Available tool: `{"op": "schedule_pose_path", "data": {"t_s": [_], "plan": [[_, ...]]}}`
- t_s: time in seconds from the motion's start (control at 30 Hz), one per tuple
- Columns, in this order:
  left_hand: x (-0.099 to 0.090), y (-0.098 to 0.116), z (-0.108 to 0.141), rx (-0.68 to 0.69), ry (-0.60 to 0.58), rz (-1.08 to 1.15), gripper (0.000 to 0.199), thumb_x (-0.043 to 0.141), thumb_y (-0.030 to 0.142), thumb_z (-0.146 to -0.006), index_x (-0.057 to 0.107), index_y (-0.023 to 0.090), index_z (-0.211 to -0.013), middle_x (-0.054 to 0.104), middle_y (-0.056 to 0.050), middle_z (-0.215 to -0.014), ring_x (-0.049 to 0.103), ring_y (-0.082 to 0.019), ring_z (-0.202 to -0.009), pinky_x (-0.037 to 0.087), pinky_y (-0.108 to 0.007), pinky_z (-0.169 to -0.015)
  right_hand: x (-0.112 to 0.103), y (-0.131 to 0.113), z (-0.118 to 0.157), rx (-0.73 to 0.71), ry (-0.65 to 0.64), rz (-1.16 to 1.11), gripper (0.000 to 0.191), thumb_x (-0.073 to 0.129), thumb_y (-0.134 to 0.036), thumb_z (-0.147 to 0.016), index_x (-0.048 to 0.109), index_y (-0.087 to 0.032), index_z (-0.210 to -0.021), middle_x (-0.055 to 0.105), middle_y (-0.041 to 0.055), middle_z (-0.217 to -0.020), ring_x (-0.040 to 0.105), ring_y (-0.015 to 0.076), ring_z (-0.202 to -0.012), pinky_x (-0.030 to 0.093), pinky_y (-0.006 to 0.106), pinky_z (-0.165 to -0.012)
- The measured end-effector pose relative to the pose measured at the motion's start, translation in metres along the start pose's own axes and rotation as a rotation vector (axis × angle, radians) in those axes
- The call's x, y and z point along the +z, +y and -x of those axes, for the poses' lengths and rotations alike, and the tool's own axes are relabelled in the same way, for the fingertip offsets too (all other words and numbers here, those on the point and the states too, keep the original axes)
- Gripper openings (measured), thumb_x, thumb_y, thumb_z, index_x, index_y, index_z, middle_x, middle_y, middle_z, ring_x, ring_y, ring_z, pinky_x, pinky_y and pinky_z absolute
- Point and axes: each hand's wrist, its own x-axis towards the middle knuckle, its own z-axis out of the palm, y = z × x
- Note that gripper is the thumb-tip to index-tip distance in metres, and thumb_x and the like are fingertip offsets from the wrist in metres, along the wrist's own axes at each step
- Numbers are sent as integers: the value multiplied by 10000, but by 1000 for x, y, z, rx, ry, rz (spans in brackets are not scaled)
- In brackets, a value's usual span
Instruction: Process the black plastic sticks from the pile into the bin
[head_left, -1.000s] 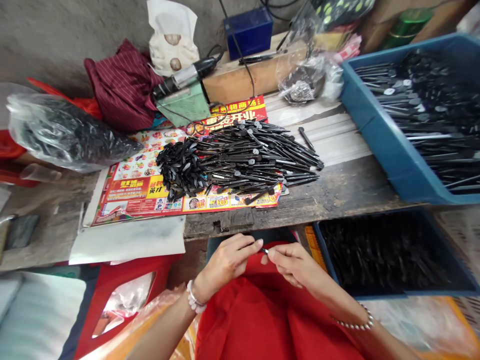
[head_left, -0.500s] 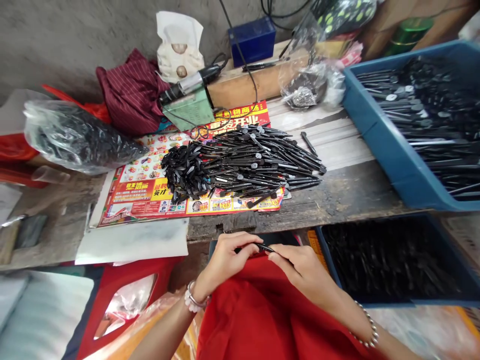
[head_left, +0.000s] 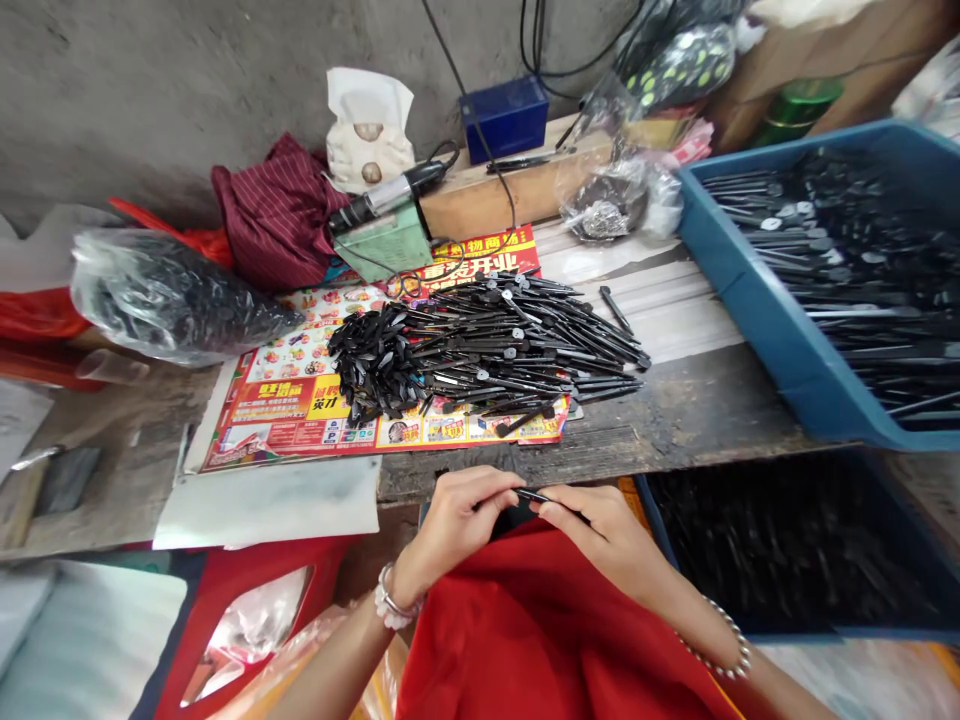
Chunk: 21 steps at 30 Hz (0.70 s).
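Just in front of the table's near edge, my left hand point(head_left: 466, 512) pinches one end of a slim black stick point(head_left: 534, 495). Fingers of my right hand point(head_left: 611, 525) are closed on the stick's other end. Beyond them on the table lies a pile of black sticks point(head_left: 525, 345) with flat round ends. Touching its left side is a heap of small black leaf-shaped pieces point(head_left: 375, 365). Both rest on a red and yellow printed sheet point(head_left: 277, 425).
A blue tray point(head_left: 780, 345) of black sticks stands at right, with another dark tray point(head_left: 645, 490) below. A plastic bag point(head_left: 180, 295), maroon cloth point(head_left: 277, 215), a corded tool point(head_left: 390, 195) and a blue box point(head_left: 506, 120) line the back.
The view has tilted up slightly, so the table sits lower in the picture. Both hands keep hold of the black stick, and more of it shows between them.
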Motion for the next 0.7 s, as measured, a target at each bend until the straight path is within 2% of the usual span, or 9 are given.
{"op": "schedule_pose_path", "data": {"t_s": [0.1,0.17,0.23,0.33,0.43,0.5,0.6,0.67,0.7], "plan": [[-1,0,-3,-6,1,3,163,577,145,-900,729,151,-959,745,-66,-807,692,-143,-708,544,-215,-665,-2,-1,-5,84,-6,-150,337,511,-416,-925,715,-177,-802,643,26,-656,561,145,-604,401,245,-585],[-2,0,-5,-24,4,-1,169,574,142,-899,731,150,-960,746,-64,-806,690,-142,-708,542,-213,-663,-2,1,-7,179,-30,-296,392,529,-490,-888,705,-150,-806,501,-24,-488,413,97,-434,311,230,-452],[-2,1,-9,-69,-5,-4,173,569,154,-901,736,149,-947,743,-56,-775,682,-137,-675,536,-207,-635,0,4,-9,260,-52,-439,465,547,-569,-846,693,-127,-831,376,-69,-417,291,70,-361,221,223,-387],[-3,3,-15,-165,-29,20,179,575,197,-901,748,150,-913,742,-48,-736,675,-134,-628,537,-202,-600,4,10,-12,309,-55,-572,529,583,-635,-798,679,-116,-815,332,-89,-420,264,54,-348,203,210,-369],[-5,4,-19,-262,-24,77,207,580,257,-903,753,150,-943,739,-37,-690,672,-128,-573,552,-191,-570,1,12,-13,312,-47,-669,504,595,-610,-819,681,-114,-836,384,-78,-460,320,53,-364,252,197,-374],[-7,2,-21,-325,-24,130,248,582,315,-905,748,156,-997,744,-33,-688,677,-126,-547,568,-183,-554,-11,15,-7,289,-31,-734,474,606,-576,-836,692,-113,-894,458,-53,-512,398,63,-407,315,193,-404],[-9,-7,-28,-449,-39,150,269,633,395,-868,758,191,-992,767,-31,-756,722,-150,-620,601,-192,-595,-43,34,17,275,55,-789,471,648,-559,-816,708,-113,-957,535,-18,-598,478,76,-487,366,195,-455],[-11,-16,-35,-504,-81,154,302,682,456,-814,770,209,-964,773,-29,-765,735,-175,-630,616,-213,-605,-69,59,47,323,225,-788,483,685,-553,-786,716,-110,-976,569,5,-669,492,78,-524,369,197,-465],[-12,-21,-38,-511,-116,151,322,705,488,-781,778,220,-943,773,-27,-757,737,-187,-624,620,-221,-598,-82,75,65,383,352,-765,492,705,-549,-766,719,-107,-981,576,13,-693,493,81,-535,374,202,-469]]}}
